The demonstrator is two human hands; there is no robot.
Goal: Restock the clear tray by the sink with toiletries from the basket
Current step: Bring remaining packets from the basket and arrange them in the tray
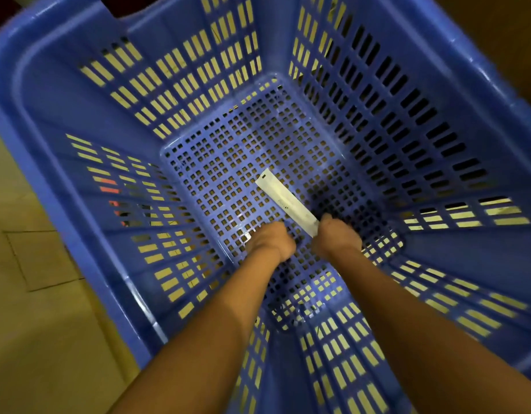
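A deep blue slotted plastic basket (88, 94) fills the view, and I look straight down into it. A flat white toiletry packet (283, 198) lies slanted on the perforated basket floor. My right hand (337, 237) grips the packet's near end. My left hand (271, 239) is down on the basket floor just left of it, fingers curled over something small and shiny that I cannot make out. No other toiletries show in the basket. The clear tray and the sink are out of view.
Beige floor tiles (34, 264) show at the lower left outside the basket. The basket's tall walls close in around both forearms. Something red (109, 186) shows through the slots of the left wall.
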